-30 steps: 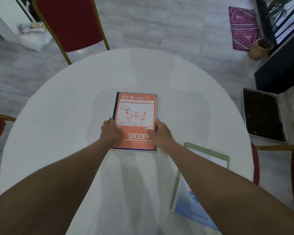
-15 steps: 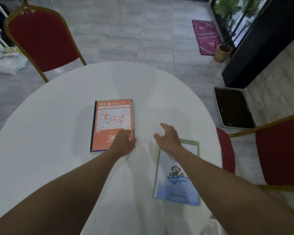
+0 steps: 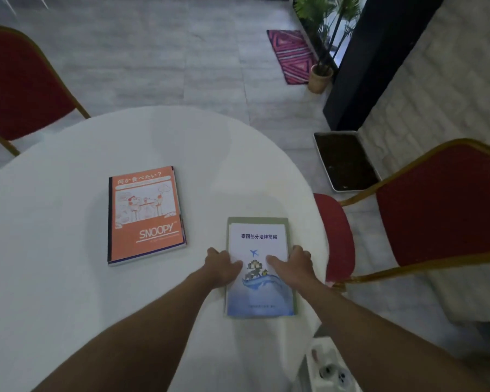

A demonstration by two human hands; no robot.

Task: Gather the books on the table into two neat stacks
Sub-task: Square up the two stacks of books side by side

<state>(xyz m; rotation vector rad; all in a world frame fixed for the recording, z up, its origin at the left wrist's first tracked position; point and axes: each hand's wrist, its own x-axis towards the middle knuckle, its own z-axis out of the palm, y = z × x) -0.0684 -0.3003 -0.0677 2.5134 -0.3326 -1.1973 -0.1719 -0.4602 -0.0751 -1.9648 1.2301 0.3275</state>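
- Looking down, you have a round white table under you, filling the lower left of the view, on a pale grey tiled floor.
- Three red chairs with gold frames ring the table: one at the far left, one at the right, and a red seat edge just beside the table's right rim.
- Past the table sit a pink patterned rug, a potted plant by a dark panel, and a tray of dark soil on the floor against a pale brick wall.
- A white power strip lies on the floor at the lower right, by your right forearm.
- The orange Snoopy book lies flat left of centre — it tops a small stack, with darker edges showing beneath it, and neither hand touches it.
- The white-and-blue book lies flat near the table's right edge, on top of a green-covered one whose border shows around it.
- Your left hand rests at that book's left edge, fingers curled over the side and thumb on the cover.
- Your right hand mirrors it at the right edge — thumb laid across the cover, fingers wrapped down the side, so both hands clasp the pair of books between them.
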